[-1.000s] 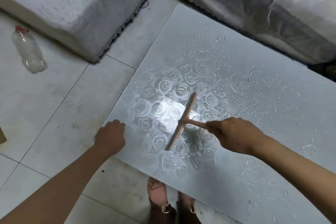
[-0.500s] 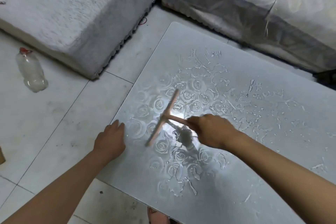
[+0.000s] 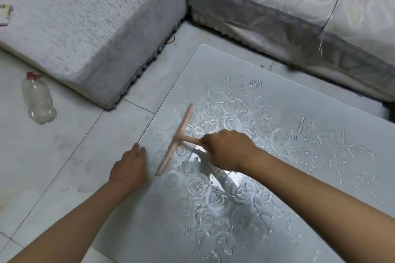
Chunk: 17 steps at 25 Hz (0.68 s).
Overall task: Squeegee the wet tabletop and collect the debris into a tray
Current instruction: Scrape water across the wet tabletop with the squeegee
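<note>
- pink squeegee (image 3: 175,139) sits blade-down on the wet tabletop (image 3: 213,66), between both hands.
- right hand (image 3: 226,149) is wrapped around its handle.
- left hand (image 3: 129,168) rests at the table edge, fingers relaxed, holding nothing.
- likely step: sweeping water edgeward; next needs a tray, none visible.
- plastic bottle (image 3: 38,100) sits well beyond the left hand.

The low table (image 3: 213,66) (rose-patterned top) is wet with puddles (image 3: 256,102) and streaks; a pink squeegee (image 3: 175,140) rests its blade on it near the left edge.
</note>
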Motion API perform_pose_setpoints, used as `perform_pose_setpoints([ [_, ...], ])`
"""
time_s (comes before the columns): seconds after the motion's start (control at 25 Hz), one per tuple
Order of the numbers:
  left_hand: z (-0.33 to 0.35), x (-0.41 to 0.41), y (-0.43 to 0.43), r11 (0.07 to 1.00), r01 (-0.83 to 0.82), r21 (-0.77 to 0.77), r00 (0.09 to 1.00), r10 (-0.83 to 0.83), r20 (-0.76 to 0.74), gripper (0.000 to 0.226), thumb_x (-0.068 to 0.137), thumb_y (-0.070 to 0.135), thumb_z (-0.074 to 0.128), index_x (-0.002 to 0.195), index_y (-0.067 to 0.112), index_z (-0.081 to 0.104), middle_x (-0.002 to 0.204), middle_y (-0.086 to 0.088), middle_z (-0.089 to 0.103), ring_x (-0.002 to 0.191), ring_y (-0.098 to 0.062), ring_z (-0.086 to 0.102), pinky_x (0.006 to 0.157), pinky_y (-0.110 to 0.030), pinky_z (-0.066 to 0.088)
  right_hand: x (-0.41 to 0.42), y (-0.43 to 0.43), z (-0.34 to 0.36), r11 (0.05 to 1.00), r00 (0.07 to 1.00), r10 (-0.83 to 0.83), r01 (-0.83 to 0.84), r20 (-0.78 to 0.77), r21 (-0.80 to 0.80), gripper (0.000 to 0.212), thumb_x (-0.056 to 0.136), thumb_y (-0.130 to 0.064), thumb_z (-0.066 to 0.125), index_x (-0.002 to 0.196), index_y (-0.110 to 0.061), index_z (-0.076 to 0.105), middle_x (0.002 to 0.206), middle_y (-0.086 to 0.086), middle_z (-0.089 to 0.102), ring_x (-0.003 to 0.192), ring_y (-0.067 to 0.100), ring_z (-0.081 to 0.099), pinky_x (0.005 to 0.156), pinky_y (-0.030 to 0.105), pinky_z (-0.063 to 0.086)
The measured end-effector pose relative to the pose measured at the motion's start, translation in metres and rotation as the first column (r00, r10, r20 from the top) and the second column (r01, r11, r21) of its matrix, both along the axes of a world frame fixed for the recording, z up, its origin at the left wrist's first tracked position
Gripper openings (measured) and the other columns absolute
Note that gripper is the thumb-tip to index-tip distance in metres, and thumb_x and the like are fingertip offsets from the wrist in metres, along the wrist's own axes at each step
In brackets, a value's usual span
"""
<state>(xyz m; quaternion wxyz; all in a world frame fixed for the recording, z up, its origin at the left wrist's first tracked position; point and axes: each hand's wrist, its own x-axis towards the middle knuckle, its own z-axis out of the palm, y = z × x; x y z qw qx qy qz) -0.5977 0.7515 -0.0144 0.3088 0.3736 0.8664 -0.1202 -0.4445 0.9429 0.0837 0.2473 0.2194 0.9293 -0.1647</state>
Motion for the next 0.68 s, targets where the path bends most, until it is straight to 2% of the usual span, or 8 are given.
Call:
perform_pose_setpoints([
  [0.08,0.002,0.002,0.003,1.0,-0.018,-0.012,1.0,0.018,0.021,0.059,0.087,0.005,0.039,0.143,0.012,0.022,0.159,-0.004,0.003,0.139,-0.026,0.025,0.1,-0.038,0.038,0.039,0.015,0.013,0.999,0.996,-0.037,0.037,0.081,0.004,0.028,0.093,-0.026,0.044,0.118,-0.024,0.054,0.096,0.006,0.061,0.082,0.028,0.056,0.061,0.03,0.04],
  [0.16,0.005,0.002,0.011,0.999,-0.025,-0.033,0.999,0.026,0.036,0.06,0.086,0.004,0.037,0.144,0.012,0.021,0.16,-0.004,0.001,0.139,-0.025,0.024,0.1,-0.037,0.038,0.052,0.027,0.029,0.999,0.99,-0.03,0.028,0.14,0.019,0.031,0.092,-0.024,0.043,0.12,-0.031,0.054,0.081,0.001,0.053,0.07,0.024,0.049,0.051,0.026,0.033],
  [0.24,0.01,-0.003,0.025,0.998,-0.03,-0.047,0.999,0.031,0.035,0.059,0.087,0.004,0.036,0.143,0.012,0.02,0.16,-0.005,-0.002,0.139,-0.026,0.023,0.1,-0.037,0.037,0.03,0.035,0.037,0.999,0.998,0.003,-0.005,0.059,0.037,0.04,0.09,-0.021,0.043,0.126,-0.036,0.051,0.074,-0.002,0.047,0.067,0.021,0.047,0.048,0.025,0.028],
  [0.28,0.011,-0.006,0.031,0.998,-0.04,-0.05,0.999,0.042,0.035,0.059,0.088,0.005,0.036,0.144,0.011,0.019,0.16,-0.005,-0.002,0.14,-0.026,0.023,0.1,-0.037,0.037,0.011,0.037,0.036,0.998,0.999,0.032,-0.032,0.005,0.045,0.042,0.088,-0.019,0.044,0.126,-0.036,0.051,0.079,0.0,0.051,0.072,0.023,0.052,0.052,0.025,0.03],
  [0.36,0.011,-0.011,0.043,0.997,-0.063,-0.054,0.997,0.065,0.039,0.06,0.091,0.011,0.039,0.147,0.01,0.016,0.16,-0.006,-0.001,0.14,-0.026,0.023,0.102,-0.038,0.037,-0.033,0.033,0.029,0.995,0.994,0.085,-0.081,-0.07,0.059,0.04,0.087,-0.019,0.046,0.125,-0.031,0.053,0.103,0.006,0.06,0.093,0.029,0.059,0.063,0.028,0.034],
  [0.44,0.009,-0.015,0.054,0.998,-0.055,-0.038,0.998,0.056,0.035,0.061,0.092,0.013,0.04,0.147,0.01,0.016,0.159,-0.006,0.001,0.138,-0.027,0.025,0.101,-0.039,0.039,-0.054,0.033,0.017,0.996,0.995,0.077,-0.074,-0.059,0.051,0.038,0.089,-0.019,0.047,0.125,-0.027,0.053,0.114,0.008,0.059,0.103,0.031,0.058,0.068,0.03,0.035],
  [0.56,0.006,-0.023,0.067,0.999,-0.019,-0.03,0.999,0.02,0.04,0.063,0.091,0.009,0.039,0.149,0.009,0.013,0.16,-0.005,0.002,0.14,-0.025,0.024,0.102,-0.037,0.039,-0.016,0.052,0.01,1.0,0.999,-0.016,0.015,0.038,0.027,0.032,0.091,-0.023,0.047,0.122,-0.025,0.054,0.111,0.008,0.06,0.095,0.029,0.059,0.069,0.031,0.039],
  [0.68,0.004,-0.036,0.083,1.0,0.007,0.004,0.997,-0.008,0.072,0.06,0.09,0.006,0.036,0.147,0.009,0.018,0.156,-0.005,0.016,0.138,-0.025,0.027,0.102,-0.037,0.038,0.037,0.066,0.027,0.994,0.981,-0.107,0.103,0.162,0.036,0.029,0.091,-0.024,0.045,0.117,-0.026,0.056,0.102,0.005,0.063,0.087,0.027,0.06,0.065,0.03,0.042],
])
